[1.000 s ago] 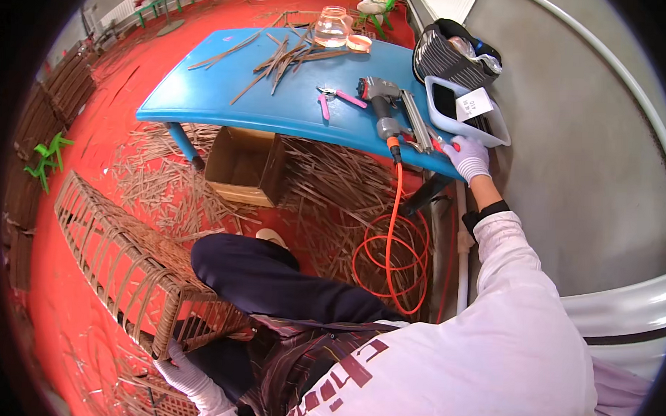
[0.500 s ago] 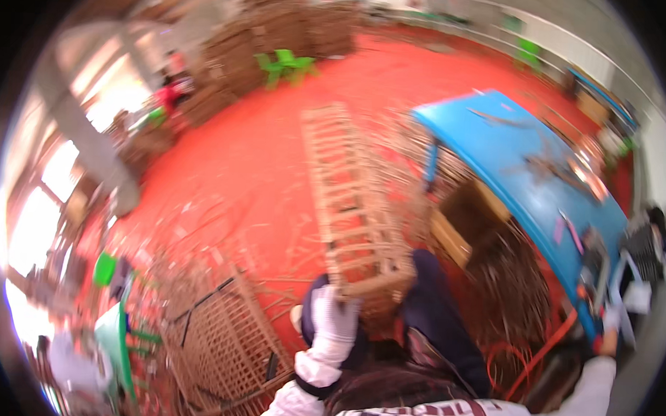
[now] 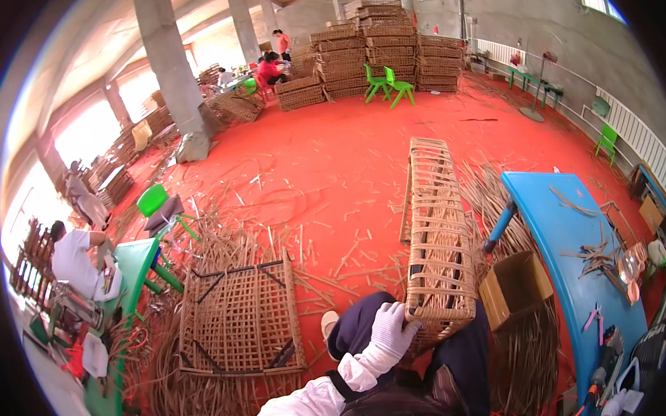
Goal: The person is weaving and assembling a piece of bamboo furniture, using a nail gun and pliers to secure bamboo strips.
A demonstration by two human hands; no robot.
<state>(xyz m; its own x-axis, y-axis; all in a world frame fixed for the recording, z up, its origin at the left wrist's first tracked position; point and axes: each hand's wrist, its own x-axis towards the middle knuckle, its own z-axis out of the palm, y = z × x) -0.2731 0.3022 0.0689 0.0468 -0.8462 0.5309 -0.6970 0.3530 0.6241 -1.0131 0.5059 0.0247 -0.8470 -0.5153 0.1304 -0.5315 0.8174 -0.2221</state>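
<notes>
My left hand (image 3: 392, 330), in a white knit glove, is closed around the near corner of a brown wicker basket (image 3: 442, 241). The basket stands on edge at my thighs, a long woven side facing up, with dark metal frame pieces showing through the weave. Far to the right, my right hand (image 3: 614, 403), also gloved, is at the near end of the blue table (image 3: 587, 290), close to an orange-and-black hand tool (image 3: 598, 379). Its fingers are too small and partly hidden to read.
A woven panel with a black frame (image 3: 241, 318) lies on cane strips at my left. A cardboard box (image 3: 517, 288) stands by the blue table, which holds pink-handled pliers (image 3: 597, 323). A person in white (image 3: 74, 261) sits beyond the green table (image 3: 128, 296). Stacked baskets (image 3: 375, 52) rise behind.
The basket has turned, from showing its slatted, open face to showing a woven side. My left hand keeps hold of its near corner. The whole view has shifted, and the earlier blur is gone.
</notes>
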